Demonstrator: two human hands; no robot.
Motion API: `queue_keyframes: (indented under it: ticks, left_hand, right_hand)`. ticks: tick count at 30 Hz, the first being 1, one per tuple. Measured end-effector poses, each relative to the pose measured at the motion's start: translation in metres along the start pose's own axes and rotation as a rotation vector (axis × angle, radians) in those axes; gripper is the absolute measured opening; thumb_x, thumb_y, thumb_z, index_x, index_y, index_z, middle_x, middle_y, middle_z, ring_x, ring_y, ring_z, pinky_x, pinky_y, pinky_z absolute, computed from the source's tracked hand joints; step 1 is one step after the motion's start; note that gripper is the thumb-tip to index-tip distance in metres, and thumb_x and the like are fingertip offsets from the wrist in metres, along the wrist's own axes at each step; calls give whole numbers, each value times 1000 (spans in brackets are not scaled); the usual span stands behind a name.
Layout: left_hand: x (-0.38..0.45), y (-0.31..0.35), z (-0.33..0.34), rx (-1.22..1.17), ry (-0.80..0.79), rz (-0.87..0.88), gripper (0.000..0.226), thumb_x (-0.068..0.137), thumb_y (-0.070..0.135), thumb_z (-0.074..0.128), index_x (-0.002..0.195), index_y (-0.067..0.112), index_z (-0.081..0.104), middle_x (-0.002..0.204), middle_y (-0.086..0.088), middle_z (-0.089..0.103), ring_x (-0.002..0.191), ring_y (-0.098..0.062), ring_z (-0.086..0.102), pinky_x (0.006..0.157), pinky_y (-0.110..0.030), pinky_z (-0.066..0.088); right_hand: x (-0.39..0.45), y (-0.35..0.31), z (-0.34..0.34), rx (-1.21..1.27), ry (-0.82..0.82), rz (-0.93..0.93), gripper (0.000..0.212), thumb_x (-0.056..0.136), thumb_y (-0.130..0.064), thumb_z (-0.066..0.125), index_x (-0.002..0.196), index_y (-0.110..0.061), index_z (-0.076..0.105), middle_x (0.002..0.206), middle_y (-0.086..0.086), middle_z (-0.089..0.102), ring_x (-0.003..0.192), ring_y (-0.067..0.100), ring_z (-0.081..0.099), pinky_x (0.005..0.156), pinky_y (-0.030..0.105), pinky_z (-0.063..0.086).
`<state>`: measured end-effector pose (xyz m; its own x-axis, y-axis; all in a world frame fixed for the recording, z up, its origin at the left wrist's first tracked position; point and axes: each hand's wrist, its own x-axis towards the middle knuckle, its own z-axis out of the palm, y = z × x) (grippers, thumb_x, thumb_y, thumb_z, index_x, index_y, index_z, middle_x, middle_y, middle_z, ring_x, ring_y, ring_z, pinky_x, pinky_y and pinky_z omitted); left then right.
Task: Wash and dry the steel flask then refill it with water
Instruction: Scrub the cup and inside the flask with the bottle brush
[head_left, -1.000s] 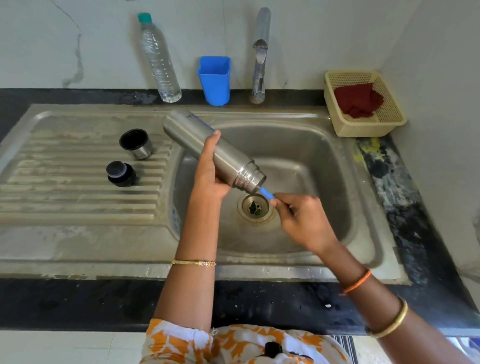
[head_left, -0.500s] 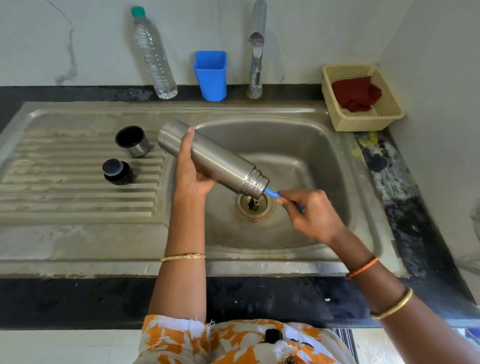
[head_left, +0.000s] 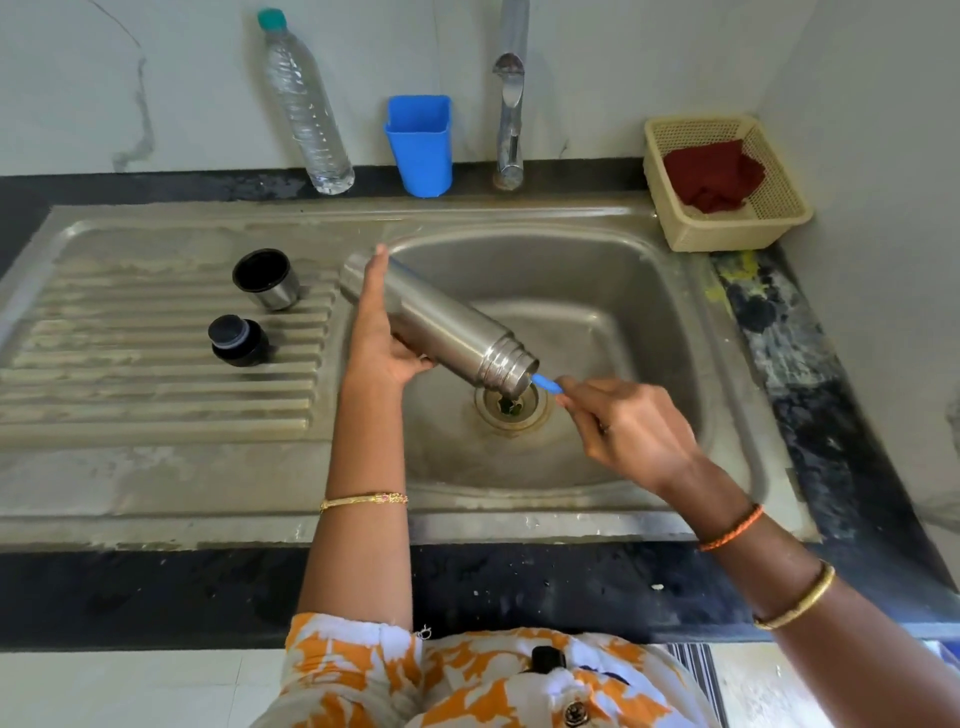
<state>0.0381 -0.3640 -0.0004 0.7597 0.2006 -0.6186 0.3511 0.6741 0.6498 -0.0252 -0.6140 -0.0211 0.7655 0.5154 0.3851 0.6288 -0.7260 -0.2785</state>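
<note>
Tilting flask, mouth down-right, drainward.

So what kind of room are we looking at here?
Most likely a home kitchen: a steel sink with a ribbed draining board, a tap on the wall, and a dark stone counter.

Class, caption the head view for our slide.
Left hand holds steel flask over sink; right hand works blue handle inside.
</note>
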Motion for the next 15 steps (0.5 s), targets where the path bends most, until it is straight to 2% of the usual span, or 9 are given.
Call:
queue_keyframes:
  ticks: [2,3,5,6,8,10,13,15]
  left_hand:
    - [-1,-6,2,-92,-8,32,70,77,58,69,124,10,51,107,-13,66,95,-27,66,72,-43,56]
    - [0,-10,1,-179,-72,55,68,79,57,66,124,8,53,106,-11,66,94,-26,66,71,-40,57]
    - [2,-14,0,-372,-315,119,65,84,60,55,122,7,51,106,-10,65,100,-26,64,86,-41,53]
    - [3,-13,1,-423,-439,141,68,82,64,50,120,9,49,112,-11,63,109,-28,60,98,-44,47]
    - [2,-5,5,-396,-582,158,77,75,74,48,117,9,48,123,-17,55,123,-34,49,110,-52,31]
    - [0,3,5,-318,-535,179,84,71,73,56,121,7,50,122,-17,54,119,-35,51,110,-55,33]
    - [1,12,-6,-224,-207,75,74,74,55,71,126,5,53,123,-15,60,111,-31,61,91,-48,53]
    - [-2,15,-4,-192,-127,20,72,76,51,71,128,6,50,124,-18,59,109,-34,61,80,-49,56]
  right_hand:
    - [0,-8,1,177,-72,56,26,94,-22,51,93,-6,71,54,-6,51,39,14,46,39,23,39]
    - [3,-10,-2,404,-104,189,23,94,-18,55,88,-3,71,51,-9,43,38,8,37,42,20,33]
    - [10,-14,-12,1018,-186,570,20,92,-12,58,86,2,71,48,-3,36,36,5,26,39,14,23]
    - [12,-17,-19,1237,-227,683,20,89,-14,58,89,3,71,47,0,35,34,5,24,37,12,20]
    - [15,-21,-26,1341,-213,676,23,84,-19,59,92,-1,71,46,1,37,32,6,25,35,12,19]
    - [18,-19,-28,1149,-98,535,16,87,-16,61,91,-6,73,48,-3,41,37,4,29,37,14,24]
    - [19,-1,-24,399,69,178,17,93,-18,59,92,-11,74,59,-3,59,47,8,49,46,21,42]
    - [18,6,-21,100,52,87,25,93,-25,51,93,-12,72,69,3,67,56,23,62,47,31,51]
